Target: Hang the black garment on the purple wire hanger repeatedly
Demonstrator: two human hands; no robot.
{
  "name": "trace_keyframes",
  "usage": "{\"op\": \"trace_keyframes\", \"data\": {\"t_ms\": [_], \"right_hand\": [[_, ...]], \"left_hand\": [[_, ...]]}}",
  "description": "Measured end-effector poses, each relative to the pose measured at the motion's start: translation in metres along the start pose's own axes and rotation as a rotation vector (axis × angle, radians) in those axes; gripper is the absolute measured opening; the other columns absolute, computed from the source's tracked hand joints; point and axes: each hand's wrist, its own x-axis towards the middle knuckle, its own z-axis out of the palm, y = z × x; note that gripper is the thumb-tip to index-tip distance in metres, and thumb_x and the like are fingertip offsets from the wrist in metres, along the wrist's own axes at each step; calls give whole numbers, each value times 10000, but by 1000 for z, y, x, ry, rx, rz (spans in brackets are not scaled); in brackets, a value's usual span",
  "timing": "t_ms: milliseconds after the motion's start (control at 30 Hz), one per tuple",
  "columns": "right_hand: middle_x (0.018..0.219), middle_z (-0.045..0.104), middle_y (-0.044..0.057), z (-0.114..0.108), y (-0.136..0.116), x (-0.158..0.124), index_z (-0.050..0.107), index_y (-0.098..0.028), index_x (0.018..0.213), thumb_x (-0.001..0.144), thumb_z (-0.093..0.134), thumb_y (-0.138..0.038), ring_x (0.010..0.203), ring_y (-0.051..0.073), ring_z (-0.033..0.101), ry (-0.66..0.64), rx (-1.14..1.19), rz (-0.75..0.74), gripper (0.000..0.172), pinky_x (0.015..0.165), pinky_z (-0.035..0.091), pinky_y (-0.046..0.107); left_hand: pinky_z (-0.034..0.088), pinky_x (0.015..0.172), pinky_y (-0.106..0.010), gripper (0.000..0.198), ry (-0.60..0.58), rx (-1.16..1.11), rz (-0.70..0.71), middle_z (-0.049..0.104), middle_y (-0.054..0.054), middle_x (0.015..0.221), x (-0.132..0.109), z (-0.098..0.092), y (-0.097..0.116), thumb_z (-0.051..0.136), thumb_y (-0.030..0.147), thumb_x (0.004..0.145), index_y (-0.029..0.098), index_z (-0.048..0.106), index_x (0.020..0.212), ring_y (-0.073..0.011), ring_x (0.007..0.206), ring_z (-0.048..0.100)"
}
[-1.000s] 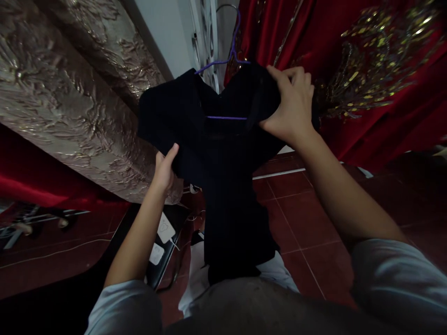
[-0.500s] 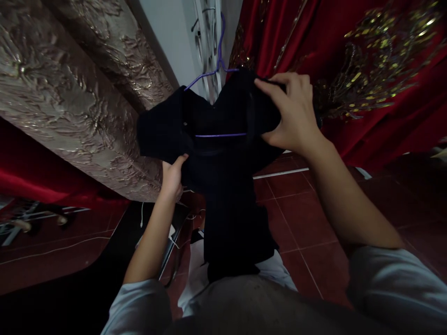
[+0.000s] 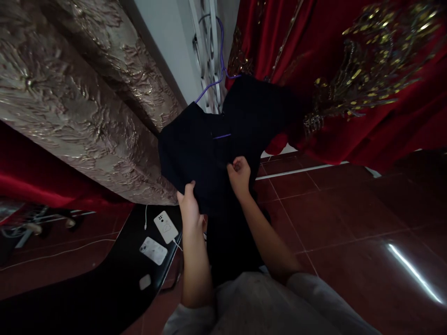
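Note:
A dark navy garment (image 3: 195,144) hangs from a purple hanger (image 3: 222,56) hooked on a white metal lattice (image 3: 209,60). A short stretch of the hanger's lower bar shows in the neck opening. My left hand (image 3: 190,204) grips the garment's left front edge, thumb on top and the other fingers hidden behind the cloth. At the middle of the front, my right hand (image 3: 240,176) is closed in a pinch on the dark cloth. The garment's lower part hangs down in front of my body, and its folds are hard to make out in the dark.
Beige textured curtain fabric (image 3: 87,107) hangs on the left, red cloth with gold sequins (image 3: 377,60) on the right. Below left, a black table (image 3: 115,274) carries two phones (image 3: 165,227), a small white case (image 3: 145,281) and a white cable. The floor (image 3: 335,209) has red tiles.
My right hand has left the garment's right shoulder and come down to its middle front. The front edges now lie closer together, narrowing the neck opening. My left hand shifted slightly right and down.

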Motion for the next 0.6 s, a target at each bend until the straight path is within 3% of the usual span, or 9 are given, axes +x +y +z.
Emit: {"op": "trace_keyframes", "data": {"t_ms": [67,133,233,300,400,433,500,600], "right_hand": [[692,469,-46,-13,4,-18,455,-217,810,809,605,-322,588,100,458,-59,39,183,182,579,384,248],[669,537,-25,-28,0,-35,497,-205,777,839,593,-421,552,103,491,-188,50,332,245,537,373,250],[624,584,6,-40,-16,-51,542,-184,670,845,598,-457,536,97,512,-297,48,374,329,527,371,243],[573,555,-9,-40,-30,-55,528,-183,613,824,645,-451,520,85,486,-301,77,342,360,523,358,234],[513,482,-40,-36,-49,-58,502,-183,563,784,728,-479,488,66,408,-317,120,284,434,503,312,231],[502,466,-45,-35,-53,-59,503,-182,555,778,746,-497,482,63,385,-322,130,266,455,498,298,233],[481,449,-50,-36,-57,-62,530,-184,568,790,748,-535,466,66,363,-353,159,249,470,494,289,241],[488,480,-42,-42,-55,-66,612,-199,648,839,718,-534,461,83,394,-443,222,264,400,499,307,253]], "left_hand": [[541,1045,-362,420,75,-5,65,686,-91,1245,-2,-3,-2,663,273,838,220,603,1250,-254,1209,649],[479,1126,-366,481,86,23,280,632,-98,1342,-1,-5,-7,634,200,812,213,581,1290,-245,1299,593],[382,1208,-378,614,62,187,618,515,-105,1475,2,-7,-18,632,130,788,221,528,1386,-238,1416,483],[409,1176,-381,526,-95,303,620,571,-99,1391,1,-6,-25,640,125,813,220,590,1327,-240,1352,534],[509,1023,-352,233,-495,366,451,679,-71,1081,-9,0,-32,634,178,901,201,670,1130,-219,1089,658],[527,964,-338,159,-558,371,421,677,-60,996,-13,2,-34,625,207,931,197,669,1083,-208,1010,666],[535,854,-301,78,-552,388,430,636,-37,855,-18,7,-38,607,254,973,188,648,965,-183,878,647],[508,718,-256,212,-468,395,476,560,-11,726,-19,10,-45,613,286,981,182,577,800,-154,738,596]]}}
